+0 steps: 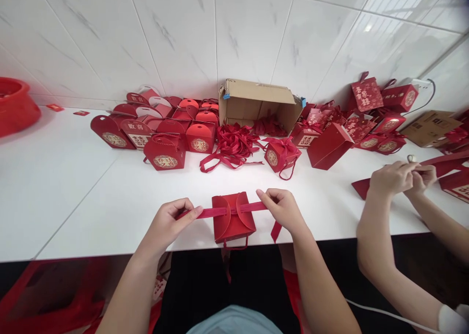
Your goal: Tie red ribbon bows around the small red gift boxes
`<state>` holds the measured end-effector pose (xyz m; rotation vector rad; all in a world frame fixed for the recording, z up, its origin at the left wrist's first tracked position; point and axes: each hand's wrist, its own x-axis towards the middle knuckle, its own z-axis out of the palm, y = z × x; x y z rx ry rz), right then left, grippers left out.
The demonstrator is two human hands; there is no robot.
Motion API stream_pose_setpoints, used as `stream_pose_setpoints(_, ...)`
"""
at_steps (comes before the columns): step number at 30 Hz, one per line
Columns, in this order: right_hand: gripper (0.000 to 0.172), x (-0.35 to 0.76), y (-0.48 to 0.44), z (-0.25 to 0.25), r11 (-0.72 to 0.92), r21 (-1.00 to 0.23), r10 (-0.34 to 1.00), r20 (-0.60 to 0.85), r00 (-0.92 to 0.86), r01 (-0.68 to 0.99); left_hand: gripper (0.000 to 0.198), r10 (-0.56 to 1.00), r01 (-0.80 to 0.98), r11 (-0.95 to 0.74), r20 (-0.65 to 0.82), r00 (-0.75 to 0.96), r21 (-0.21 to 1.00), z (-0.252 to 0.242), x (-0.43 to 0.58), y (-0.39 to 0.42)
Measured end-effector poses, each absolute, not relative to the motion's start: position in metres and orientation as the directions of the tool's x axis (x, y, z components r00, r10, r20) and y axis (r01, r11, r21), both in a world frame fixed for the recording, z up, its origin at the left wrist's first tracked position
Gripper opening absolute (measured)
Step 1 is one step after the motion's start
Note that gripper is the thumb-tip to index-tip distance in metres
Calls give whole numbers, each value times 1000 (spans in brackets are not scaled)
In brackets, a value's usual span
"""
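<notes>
A small red gift box sits at the table's front edge, its two rounded flaps meeting on top and a red cord loop hanging at its front. A red ribbon runs across the flaps and is stretched out to both sides. On the left, my left hand pinches one length of it between thumb and fingers. My right hand grips the other length, with a loose tail dangling below. Neither hand touches the box itself.
Behind are red boxes, a ribbon pile, a cardboard box and a ribboned box. A red basin stands far left. Another person's hands work at the right, near an upright red box.
</notes>
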<state>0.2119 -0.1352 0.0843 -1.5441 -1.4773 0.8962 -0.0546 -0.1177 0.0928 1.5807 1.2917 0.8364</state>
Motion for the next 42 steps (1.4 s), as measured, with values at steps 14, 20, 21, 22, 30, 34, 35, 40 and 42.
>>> stream_pose_setpoints(14,47,221,-133,58,28,-770,982,141,128,637,41,980,513,24,-122,159,858,65,-61,-115)
stream_pose_setpoints(20,45,219,-134,47,40,-786,975,166,148,617,40,986,530,41,-121,116,847,63,-59,-118)
stream_pose_setpoints(21,44,219,-134,46,44,-787,974,172,150,615,40,987,530,33,-110,115,847,62,-58,-118)
stream_pose_setpoints(22,44,218,-133,44,49,-787,973,178,150,615,39,989,530,26,-99,110,848,60,-58,-118)
stream_pose_setpoints(30,43,208,-129,29,96,-780,954,249,166,619,38,999,565,-26,5,38,825,40,-52,-128)
stream_pose_setpoints(34,43,202,-129,24,113,-802,951,259,171,587,40,999,582,-35,27,23,813,34,-52,-132)
stream_pose_setpoints(35,43,201,-129,23,111,-806,951,256,174,581,40,999,586,-34,24,25,810,33,-52,-132)
stream_pose_setpoints(40,41,195,-127,20,119,-805,937,286,203,581,33,994,578,-107,90,59,809,27,-49,-128)
stream_pose_setpoints(42,29,196,-130,22,144,-797,890,364,276,587,25,974,593,-186,225,10,783,26,-49,-130)
